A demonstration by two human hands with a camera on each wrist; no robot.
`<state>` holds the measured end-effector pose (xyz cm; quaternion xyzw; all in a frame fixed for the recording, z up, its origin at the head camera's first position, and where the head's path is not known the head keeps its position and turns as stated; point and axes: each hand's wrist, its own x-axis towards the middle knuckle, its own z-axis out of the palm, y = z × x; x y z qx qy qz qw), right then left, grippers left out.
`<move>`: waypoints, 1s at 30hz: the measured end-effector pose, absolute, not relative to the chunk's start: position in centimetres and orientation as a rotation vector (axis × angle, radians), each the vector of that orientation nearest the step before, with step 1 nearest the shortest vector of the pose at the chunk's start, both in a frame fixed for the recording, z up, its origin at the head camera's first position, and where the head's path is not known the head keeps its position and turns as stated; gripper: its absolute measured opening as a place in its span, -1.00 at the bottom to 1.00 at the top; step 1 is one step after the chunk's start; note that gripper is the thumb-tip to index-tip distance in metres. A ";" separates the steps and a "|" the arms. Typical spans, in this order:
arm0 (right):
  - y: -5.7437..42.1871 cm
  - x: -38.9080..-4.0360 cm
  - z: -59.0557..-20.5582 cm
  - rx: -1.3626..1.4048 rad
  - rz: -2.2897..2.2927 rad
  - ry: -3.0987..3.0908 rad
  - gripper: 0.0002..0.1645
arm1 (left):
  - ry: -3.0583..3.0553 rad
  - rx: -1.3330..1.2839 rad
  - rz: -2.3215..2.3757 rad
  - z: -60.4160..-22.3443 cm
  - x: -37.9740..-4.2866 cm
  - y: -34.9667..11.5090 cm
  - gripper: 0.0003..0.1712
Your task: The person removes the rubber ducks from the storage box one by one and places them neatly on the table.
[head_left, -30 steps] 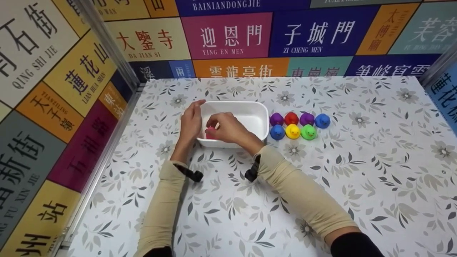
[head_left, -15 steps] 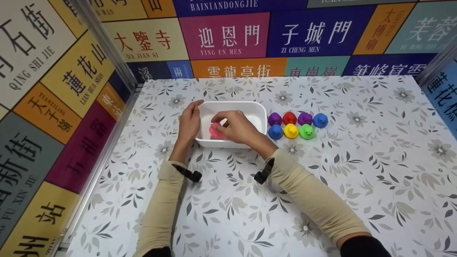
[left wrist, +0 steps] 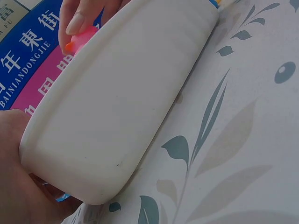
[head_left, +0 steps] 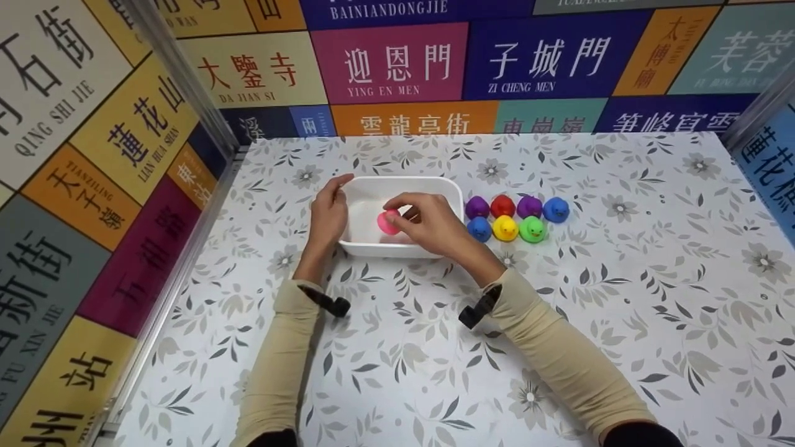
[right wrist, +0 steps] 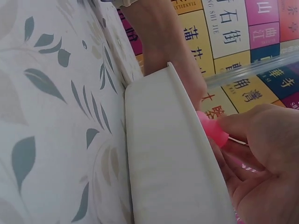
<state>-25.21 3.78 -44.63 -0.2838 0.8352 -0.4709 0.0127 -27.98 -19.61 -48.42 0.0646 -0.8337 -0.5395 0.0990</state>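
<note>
A pink rubber duck with an orange beak is pinched between the thumb and fingers of my right hand, over the inside of a white plastic tub. The left wrist view shows the duck at rim height; the right wrist view shows part of it beside the rim. My left hand rests against the tub's left end, its fingers pointing away along the outer wall. The right hand covers part of the tub's interior.
Right of the tub stand several rubber ducks in two rows, among them a red one, a yellow one, a green one and a blue one. A leaf-patterned cloth covers the table. Panels with lettering stand behind and to the left.
My right hand has moved right inside the tub and lifted the pink duck from near the left end toward the middle. The left hand stays at the tub's end.
</note>
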 end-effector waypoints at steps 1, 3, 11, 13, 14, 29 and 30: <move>4.0 -25.1 -44.7 -0.876 -1.488 2.601 -0.69 | -2.468 0.190 -1.598 -48.4 -27.9 -19.6 -0.51; 4.3 -25.0 -44.8 -0.859 -1.522 2.603 -0.69 | -2.470 0.187 -1.602 -48.4 -27.9 -19.6 -0.51; 5.6 -25.0 -45.2 -0.860 -1.627 2.594 -0.66 | -2.466 0.193 -1.593 -48.4 -28.0 -19.7 -0.50; 5.9 -25.0 -45.3 -0.872 -1.655 2.604 -0.65 | -2.474 0.202 -1.599 -48.3 -28.1 -19.6 -0.50; 6.0 -24.9 -45.4 -0.877 -1.669 2.610 -0.65 | -2.477 0.208 -1.605 -48.3 -28.1 -19.6 -0.50; 8.7 -24.2 -46.5 -0.974 -1.754 2.648 -0.71 | -2.481 0.200 -1.620 -48.4 -28.0 -19.7 -0.50; 8.9 -24.2 -46.5 -0.978 -1.755 2.648 -0.71 | -2.476 0.194 -1.615 -48.4 -28.0 -19.7 -0.50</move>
